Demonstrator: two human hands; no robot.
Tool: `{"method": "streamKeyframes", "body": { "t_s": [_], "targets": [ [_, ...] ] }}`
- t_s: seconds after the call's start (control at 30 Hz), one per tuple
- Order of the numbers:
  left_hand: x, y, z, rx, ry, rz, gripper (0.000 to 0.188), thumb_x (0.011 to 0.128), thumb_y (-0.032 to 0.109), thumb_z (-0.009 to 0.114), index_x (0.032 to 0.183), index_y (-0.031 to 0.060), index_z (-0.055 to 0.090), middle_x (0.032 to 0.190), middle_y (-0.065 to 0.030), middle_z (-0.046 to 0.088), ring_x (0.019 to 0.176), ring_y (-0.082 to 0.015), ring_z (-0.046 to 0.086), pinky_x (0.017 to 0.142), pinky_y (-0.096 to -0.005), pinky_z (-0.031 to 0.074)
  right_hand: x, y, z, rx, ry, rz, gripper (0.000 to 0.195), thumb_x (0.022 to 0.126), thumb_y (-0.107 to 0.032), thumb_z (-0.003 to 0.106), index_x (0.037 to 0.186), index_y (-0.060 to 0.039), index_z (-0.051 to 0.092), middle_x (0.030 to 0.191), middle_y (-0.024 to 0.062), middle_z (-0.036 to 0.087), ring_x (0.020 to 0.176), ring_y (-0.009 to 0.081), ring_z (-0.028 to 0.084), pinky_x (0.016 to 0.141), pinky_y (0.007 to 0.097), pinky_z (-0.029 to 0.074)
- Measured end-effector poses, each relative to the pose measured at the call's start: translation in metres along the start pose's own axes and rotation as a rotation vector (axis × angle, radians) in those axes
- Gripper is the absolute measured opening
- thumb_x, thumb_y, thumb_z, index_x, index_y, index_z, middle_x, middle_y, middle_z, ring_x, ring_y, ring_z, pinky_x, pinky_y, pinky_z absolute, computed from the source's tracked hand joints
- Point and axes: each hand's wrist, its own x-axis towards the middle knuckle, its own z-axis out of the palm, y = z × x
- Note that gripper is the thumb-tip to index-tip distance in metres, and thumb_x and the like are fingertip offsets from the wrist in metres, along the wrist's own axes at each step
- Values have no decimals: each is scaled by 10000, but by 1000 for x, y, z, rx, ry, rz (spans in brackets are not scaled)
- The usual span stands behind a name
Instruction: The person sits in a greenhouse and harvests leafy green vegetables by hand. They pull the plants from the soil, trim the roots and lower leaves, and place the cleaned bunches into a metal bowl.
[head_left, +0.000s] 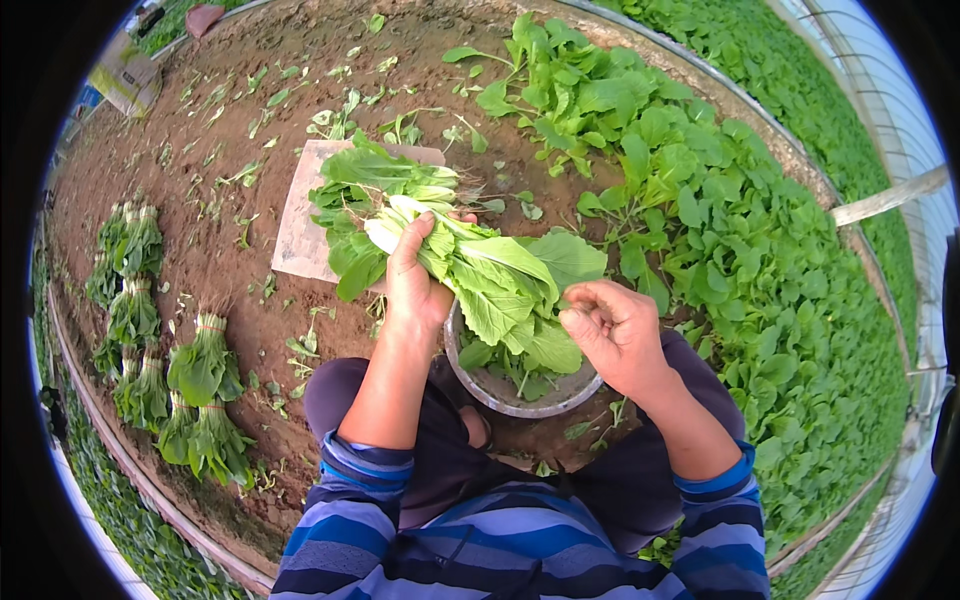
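My left hand (416, 281) grips a loose bunch of leafy greens (499, 274) by its pale stem ends, with the leaves fanning out to the right. Close to the leaf tips is my right hand (619, 341), its fingers curled; whether it pinches a leaf edge I cannot tell. Under the bunch, between my knees, stands a round bucket (517, 411) with leaves in it, partly covered by the held greens. Beyond my left hand, more uprooted greens (352, 176) with thin roots lie on a pale flat board (298, 236).
Tied bunches of greens (202, 367) lie on the soil at left. Dense growing greens (780, 300) fill the right side, where a slanting post (892, 196) stands. Leaf scraps (244, 176) litter the bare soil (225, 135). A bag (127, 71) sits at far left.
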Motion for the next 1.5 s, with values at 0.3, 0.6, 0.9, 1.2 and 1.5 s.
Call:
{"method": "streamKeyframes", "body": {
  "t_s": [0.3,0.6,0.9,1.2,1.5],
  "targets": [
    [-16,-9,20,169,-71,157,351,912,157,661,1191,-23,548,1093,-163,670,985,-264,652,898,-431,541,1,27,12,-32,19,246,207,859,-115,723,984,47,689,776,131,693,603,123,603,587,274,491],
    [-28,-20,27,437,-24,420,204,930,73,657,1107,-10,601,1019,-115,699,895,-186,654,839,-330,535,8,47,9,-55,221,69,151,885,-34,700,1002,57,673,789,7,650,563,29,548,466,215,436],
    [-26,-21,26,318,-76,318,225,925,104,669,1099,-13,589,994,-145,690,905,-225,666,840,-366,549,7,52,14,-179,123,227,162,816,-25,738,897,17,603,750,7,619,615,48,579,521,242,471],
    [-22,13,20,258,-114,355,251,902,156,647,1103,40,550,946,-107,647,969,-269,647,906,-448,525,-4,29,-16,-578,63,43,206,796,-126,769,918,1,663,824,129,676,715,272,649,652,339,494],
    [-40,-12,29,435,-469,121,481,777,287,814,1058,35,516,827,-100,594,843,-254,628,964,-489,487,3,5,20,-416,-9,-327,593,918,-423,625,1250,58,524,1163,236,605,1067,422,590,922,473,466]
  ]
}}
